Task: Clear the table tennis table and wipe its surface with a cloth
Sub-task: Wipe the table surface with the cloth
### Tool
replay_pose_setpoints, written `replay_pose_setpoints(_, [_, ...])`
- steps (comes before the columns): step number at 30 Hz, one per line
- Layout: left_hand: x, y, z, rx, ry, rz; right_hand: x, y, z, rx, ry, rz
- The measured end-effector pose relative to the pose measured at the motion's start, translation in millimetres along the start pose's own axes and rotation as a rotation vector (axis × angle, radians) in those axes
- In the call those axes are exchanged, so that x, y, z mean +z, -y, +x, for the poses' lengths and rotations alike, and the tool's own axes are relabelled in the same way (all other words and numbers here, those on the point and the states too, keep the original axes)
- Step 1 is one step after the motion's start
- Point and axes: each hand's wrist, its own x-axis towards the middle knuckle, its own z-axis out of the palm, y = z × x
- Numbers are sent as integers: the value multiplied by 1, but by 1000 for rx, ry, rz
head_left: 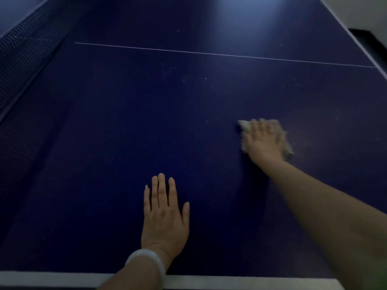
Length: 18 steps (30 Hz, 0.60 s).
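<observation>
Head view: right hand flat, pressing cloth on worktop.
Left hand: flat, empty, nearer the body.
Unwiped specks: ahead-left of cloth.

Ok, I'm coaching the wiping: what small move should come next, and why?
Probably sweep the cloth forward, toward the white line. The right hand presses it flat on the table, and pale specks show just beyond it. The left hand rests flat on the table.

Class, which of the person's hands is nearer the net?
Left. The left hand lies flat on the table, closer to the net; the right hand presses the cloth farther away.
</observation>
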Motion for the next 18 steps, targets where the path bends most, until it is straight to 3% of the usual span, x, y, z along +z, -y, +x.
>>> replay_pose_setpoints(4, [-1,-1,0,9,-5,-5,-5,-71,-31,499,30,154])
replay_pose_setpoints(7, [-4,-2,-1,4,19,1,0,-41,-63,561,11,187])
replay_pose_setpoints(9, [-5,-3,-1,4,39,19,8,-1,-88,442,-10,137])
replay_pose_setpoints(12, [-6,-3,-1,5,48,35,32,51,-143,42,-75,17])
replay_pose_setpoints(15, [-8,-4,-1,0,44,6,39,41,-190,-280,-58,43])
replay_pose_setpoints(17, [-9,-3,-2,5,49,-6,41,-1,-209,-318,-51,18])
replay_pose_setpoints(18, [-8,-3,-2,10,50,-7,42,-28,-218,-243,-64,2])
